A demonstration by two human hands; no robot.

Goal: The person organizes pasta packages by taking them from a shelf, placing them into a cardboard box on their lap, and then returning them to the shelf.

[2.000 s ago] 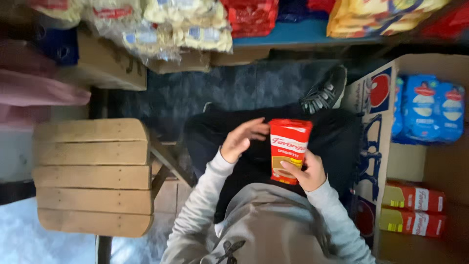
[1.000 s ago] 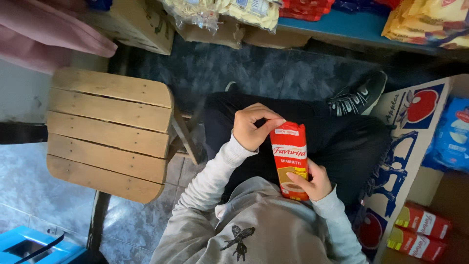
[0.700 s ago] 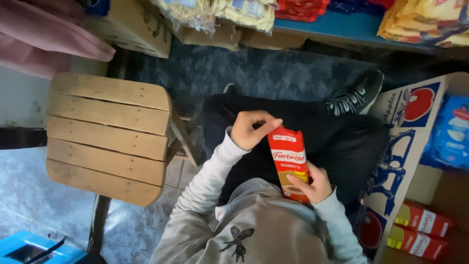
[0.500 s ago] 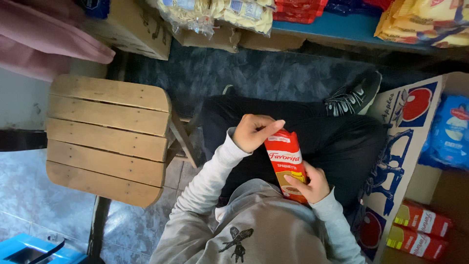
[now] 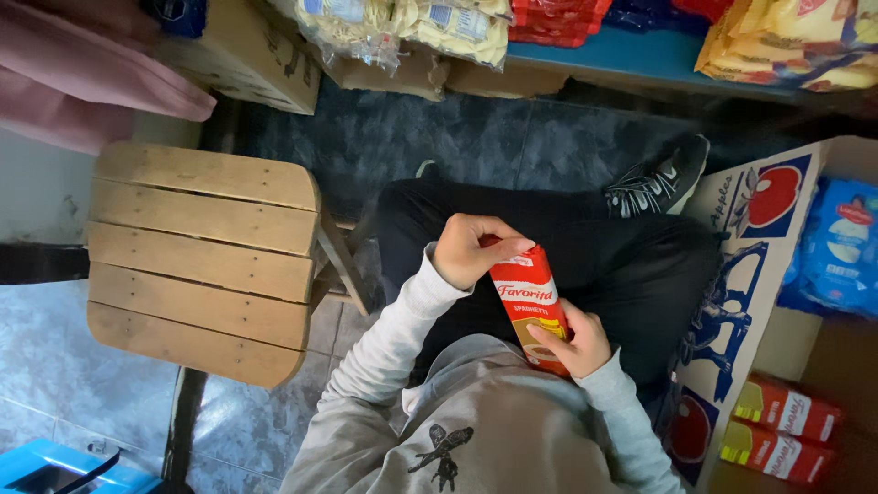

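A tall red spaghetti packet (image 5: 533, 306) is held over the lap, tilted a bit, with a white band near its top and a brownish picture lower down. The left hand (image 5: 474, 250) is curled over the packet's top end, fingers bent and pressed together with the thumb pinching the upper edge. The right hand (image 5: 578, 340) is wrapped round the bottom end, fingers closed on the side of the pack.

To the right, an opened cardboard box (image 5: 732, 302) is seen with red apples and blue figures printed on its flaps. Blue bags (image 5: 837, 252) are stacked inside at the far right, and two flat red cartons with yellow ends (image 5: 777, 428) are lying at the lower right. Along the top, clear bags of pale pasta (image 5: 402, 23) are piled on brown cartons (image 5: 247, 55), red packs (image 5: 558, 18) are set beside them on a blue shelf (image 5: 631, 55), and yellow bags (image 5: 791, 41) are at the top right. A slatted wooden stool (image 5: 201, 261) is placed to the left, well apart from the packet. A black sneaker (image 5: 658, 183) is visible by the box.

Compared with half a second ago, not much is changed: the packet is held in the same grip, only tipped slightly more, with the left thumb slid further across the top.
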